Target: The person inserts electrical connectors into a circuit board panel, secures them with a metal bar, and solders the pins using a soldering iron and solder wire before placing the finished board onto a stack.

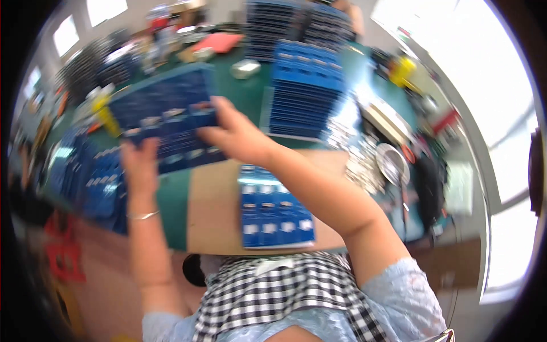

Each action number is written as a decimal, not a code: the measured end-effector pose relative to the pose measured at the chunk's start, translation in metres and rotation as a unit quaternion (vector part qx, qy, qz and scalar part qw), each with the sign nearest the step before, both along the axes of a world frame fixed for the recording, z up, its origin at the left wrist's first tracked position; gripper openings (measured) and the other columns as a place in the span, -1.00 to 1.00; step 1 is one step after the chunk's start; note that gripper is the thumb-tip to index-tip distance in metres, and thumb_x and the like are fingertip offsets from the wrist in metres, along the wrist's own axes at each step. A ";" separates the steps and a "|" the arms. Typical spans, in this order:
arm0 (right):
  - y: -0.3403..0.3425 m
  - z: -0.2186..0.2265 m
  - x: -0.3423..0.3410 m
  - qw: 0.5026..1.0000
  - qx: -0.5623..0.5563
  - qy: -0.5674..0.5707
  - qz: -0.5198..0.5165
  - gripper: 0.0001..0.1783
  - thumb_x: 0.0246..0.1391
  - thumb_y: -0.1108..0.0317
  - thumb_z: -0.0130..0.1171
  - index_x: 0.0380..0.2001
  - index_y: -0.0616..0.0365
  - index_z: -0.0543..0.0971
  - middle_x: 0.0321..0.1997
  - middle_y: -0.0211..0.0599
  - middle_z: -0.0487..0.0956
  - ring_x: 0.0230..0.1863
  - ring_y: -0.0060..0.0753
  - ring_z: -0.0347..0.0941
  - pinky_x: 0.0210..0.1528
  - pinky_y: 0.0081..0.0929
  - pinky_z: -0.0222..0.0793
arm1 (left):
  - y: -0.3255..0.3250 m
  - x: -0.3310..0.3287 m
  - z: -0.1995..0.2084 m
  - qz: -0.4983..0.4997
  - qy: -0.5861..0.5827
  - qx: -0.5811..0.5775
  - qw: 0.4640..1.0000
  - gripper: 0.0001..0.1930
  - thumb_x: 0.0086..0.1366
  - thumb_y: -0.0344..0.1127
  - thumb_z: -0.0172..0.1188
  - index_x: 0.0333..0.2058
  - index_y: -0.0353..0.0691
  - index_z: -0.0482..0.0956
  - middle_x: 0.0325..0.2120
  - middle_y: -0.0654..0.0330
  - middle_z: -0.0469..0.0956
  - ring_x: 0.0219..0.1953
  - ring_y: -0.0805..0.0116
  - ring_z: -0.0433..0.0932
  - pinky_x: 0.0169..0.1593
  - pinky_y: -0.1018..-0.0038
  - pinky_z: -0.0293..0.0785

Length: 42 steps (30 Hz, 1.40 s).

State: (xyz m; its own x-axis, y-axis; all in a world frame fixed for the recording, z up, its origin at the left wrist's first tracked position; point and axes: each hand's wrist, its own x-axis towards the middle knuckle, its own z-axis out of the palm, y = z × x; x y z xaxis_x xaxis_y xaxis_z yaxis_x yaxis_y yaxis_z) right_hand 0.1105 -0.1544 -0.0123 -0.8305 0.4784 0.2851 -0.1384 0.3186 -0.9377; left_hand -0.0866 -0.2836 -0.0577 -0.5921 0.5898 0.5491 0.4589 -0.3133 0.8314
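Note:
Tilted in the air at the left is a blue circuit board panel [162, 100], blurred by motion. My left hand [141, 165] grips its lower left edge, and my right hand [242, 134] has its right edge between thumb and fingers. Small light-coloured parts sit in rows across the panel. In front of me a second blue circuit board panel [276, 214] lies flat on a brown cardboard sheet [213, 214], below my right forearm. More blue boards [102, 185] stand close together on the left, beside my left hand.
A tall stack of blue panels [305, 108] stands beyond the cardboard on the green table [245, 94], with further stacks [270, 28] behind. To the right are a pile of small metallic parts [364, 165], a round dish [393, 162] and a yellow tool [403, 71]. A red stool [64, 256] stands lower left.

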 end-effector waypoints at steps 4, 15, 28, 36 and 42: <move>-0.027 0.057 0.098 0.872 0.440 0.171 -0.132 -0.25 0.02 0.28 0.25 0.26 0.13 0.20 0.20 0.03 0.35 -0.03 -0.17 0.47 0.04 -0.29 0.37 | -0.009 0.024 0.051 -0.265 -0.249 0.031 0.931 -0.50 0.38 -0.04 0.07 0.11 -0.30 0.36 0.01 0.12 0.49 0.01 0.28 0.50 0.12 0.31 0.40; -0.163 0.108 0.337 0.570 0.729 -0.167 -0.339 -0.81 0.07 0.25 0.26 -0.27 -0.13 0.46 -0.28 -0.40 0.68 -0.25 -0.44 0.64 -0.26 -0.50 0.54 | 0.037 0.264 0.083 -0.620 -0.140 -0.153 0.757 -0.55 0.39 -0.08 0.04 0.09 -0.30 0.35 -0.17 0.22 0.56 -0.14 0.49 0.55 -0.05 0.56 0.47; -0.344 -0.256 0.621 0.251 0.106 -0.527 -0.805 -0.73 0.19 0.12 0.05 -0.13 -0.01 0.47 -0.38 -0.02 0.61 -0.29 0.20 0.54 -0.28 0.03 0.42 | 0.082 0.140 -0.019 -0.463 0.029 -0.267 0.844 -0.58 0.43 -0.22 0.00 0.18 -0.24 0.28 -0.19 0.31 0.52 -0.17 0.59 0.48 -0.03 0.65 0.37; -0.361 -0.442 0.587 0.396 -0.135 -0.685 -0.597 -0.82 0.19 0.31 -0.16 -0.22 -0.08 0.45 -0.30 -0.15 0.64 -0.26 0.00 0.60 -0.27 -0.09 0.48 | 0.057 0.056 -0.039 -0.347 -0.052 -0.298 0.888 -0.60 0.44 -0.20 -0.02 0.17 -0.23 0.29 -0.16 0.29 0.49 -0.13 0.53 0.45 -0.01 0.61 0.35; -0.357 -0.473 0.579 0.382 -0.184 -0.713 -0.558 -0.80 0.19 0.34 -0.16 -0.18 -0.07 0.44 -0.20 -0.28 0.63 -0.17 -0.13 0.60 -0.18 -0.15 0.45 | 0.032 0.014 -0.044 -0.257 -0.099 -0.291 0.916 -0.59 0.45 -0.16 -0.04 0.18 -0.18 0.30 -0.13 0.32 0.48 -0.10 0.52 0.43 0.03 0.56 0.32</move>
